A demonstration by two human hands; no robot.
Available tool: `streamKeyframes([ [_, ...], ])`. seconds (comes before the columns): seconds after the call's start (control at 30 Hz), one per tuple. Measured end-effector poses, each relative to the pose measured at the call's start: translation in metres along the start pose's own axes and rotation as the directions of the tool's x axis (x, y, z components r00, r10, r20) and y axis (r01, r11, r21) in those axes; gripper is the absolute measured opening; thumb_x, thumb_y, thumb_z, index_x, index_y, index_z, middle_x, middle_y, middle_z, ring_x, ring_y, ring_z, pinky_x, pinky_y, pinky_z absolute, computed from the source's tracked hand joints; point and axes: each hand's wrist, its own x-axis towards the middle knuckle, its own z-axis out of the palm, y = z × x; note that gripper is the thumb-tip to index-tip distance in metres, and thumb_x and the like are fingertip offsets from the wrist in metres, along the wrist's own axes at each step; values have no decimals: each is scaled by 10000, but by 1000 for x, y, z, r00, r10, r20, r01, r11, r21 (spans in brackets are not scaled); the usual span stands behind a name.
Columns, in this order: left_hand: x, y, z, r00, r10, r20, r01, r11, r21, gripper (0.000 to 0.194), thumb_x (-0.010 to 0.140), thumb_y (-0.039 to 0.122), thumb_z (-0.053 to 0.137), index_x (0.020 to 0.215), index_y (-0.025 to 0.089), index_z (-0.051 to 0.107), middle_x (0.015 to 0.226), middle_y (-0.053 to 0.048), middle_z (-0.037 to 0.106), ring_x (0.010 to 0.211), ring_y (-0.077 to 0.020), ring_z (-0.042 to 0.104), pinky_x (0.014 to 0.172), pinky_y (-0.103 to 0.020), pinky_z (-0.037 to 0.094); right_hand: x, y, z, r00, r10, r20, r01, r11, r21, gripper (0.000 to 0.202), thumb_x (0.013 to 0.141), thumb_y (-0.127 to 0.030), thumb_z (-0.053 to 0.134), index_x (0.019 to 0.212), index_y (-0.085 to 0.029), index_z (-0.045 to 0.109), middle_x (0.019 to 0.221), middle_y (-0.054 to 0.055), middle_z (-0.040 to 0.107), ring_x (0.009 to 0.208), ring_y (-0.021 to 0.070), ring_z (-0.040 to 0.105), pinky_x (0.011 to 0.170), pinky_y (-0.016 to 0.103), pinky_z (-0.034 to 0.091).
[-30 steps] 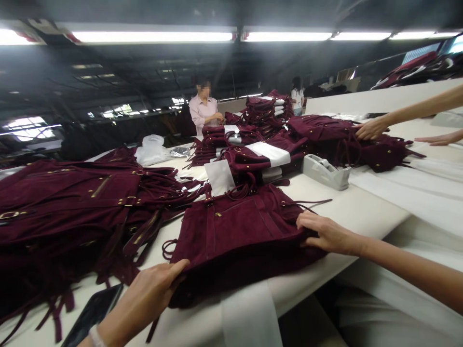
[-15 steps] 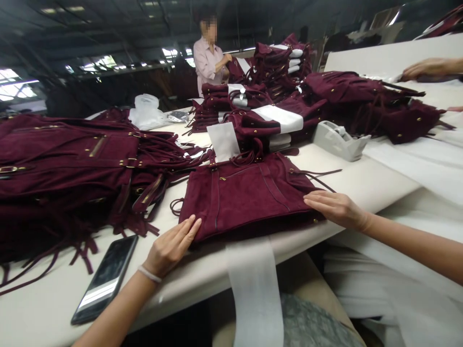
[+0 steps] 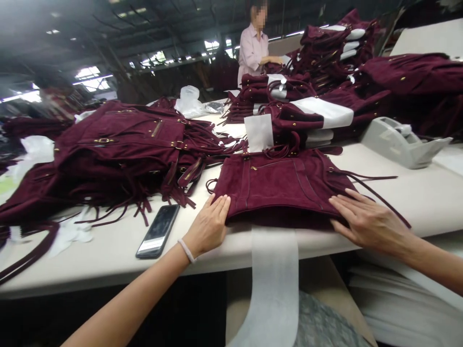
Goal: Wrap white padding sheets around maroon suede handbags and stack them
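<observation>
1. The left hand (image 3: pixel 209 225) lies open and flat. Its fingers are straight and close together, and the fingertips (image 3: pixel 223 202) press on the near left corner of a dark red suede bag with small gold studs (image 3: pixel 278 185). It grips nothing.
2. The right hand (image 3: pixel 365 222) is open and flat too. Its fingers are spread a little and rest on the near right corner of the same bag. It holds nothing.
3. The bag lies flat near the front edge of the long cream table (image 3: pixel 415 193), between the two hands. Thin red cords trail from it to the right.
4. A wide strip of white paper (image 3: pixel 275 284) comes out from under the bag and hangs down over the table edge.
5. A black phone (image 3: pixel 158 231) lies just left of the left hand.
6. A big pile of dark red bags with fringes (image 3: pixel 119 149) sits on the left side of the table.
7. A grey tape holder (image 3: pixel 401 142) stands to the right, behind the bag.
8. More stacks of red bags with white paper bands (image 3: pixel 311 111) fill the far part of the table.
9. A person in a pale pink shirt (image 3: pixel 253 50) stands at the far end. The room is dark, with bright windows behind.
</observation>
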Motion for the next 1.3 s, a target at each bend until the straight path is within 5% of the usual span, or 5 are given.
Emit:
streamKeyframes([
  [0.37, 43, 3, -7, 946, -300, 121, 318, 930, -186, 464, 884, 560, 580, 1226, 246, 596, 1113, -36, 692, 1013, -249, 645, 812, -359, 514, 54, -12, 15, 930, 345, 124, -356, 932, 77, 447, 858, -623, 576, 1085, -277, 746, 915, 19, 743, 772, 186, 693, 577, 271, 397],
  [0.63, 88, -13, -16, 935, -58, 350, 155, 954, -255, 311, 826, 349, 696, 1112, 269, 603, 963, 8, 710, 880, -224, 664, 676, -306, 450, 67, -12, 22, 884, 324, 337, -379, 919, 112, 423, 847, -619, 593, 1149, -347, 713, 830, -16, 752, 736, 203, 678, 612, 289, 400],
  [0.83, 62, -14, -6, 973, 231, 13, -229, 970, -76, 314, 897, 74, 493, 1165, 196, 601, 707, 16, 611, 610, -157, 573, 534, -311, 370, 54, -12, 19, 999, -54, -3, 54, 989, 135, 362, 957, -162, 475, 1273, -241, 633, 601, -33, 588, 565, 112, 500, 598, 286, 337],
  [1.0, 31, -11, 24, 894, 338, -295, -309, 940, 144, 430, 943, 104, 488, 1372, 108, 473, 560, 53, 408, 497, -144, 420, 485, -322, 300, 48, -11, 19, 997, -75, -37, 79, 989, 121, 549, 907, -63, 464, 1412, -276, 496, 615, -40, 508, 558, 122, 424, 569, 293, 325],
  [1.3, 18, -23, 30, 969, 209, -132, -202, 977, 68, 465, 986, 80, 362, 1441, 172, 392, 652, 24, 468, 623, -151, 476, 569, -311, 351, 11, -2, 17, 998, 29, -54, -17, 979, 204, 548, 944, -297, 372, 1491, -310, 406, 976, 119, 683, 862, 251, 620, 771, 445, 439],
])
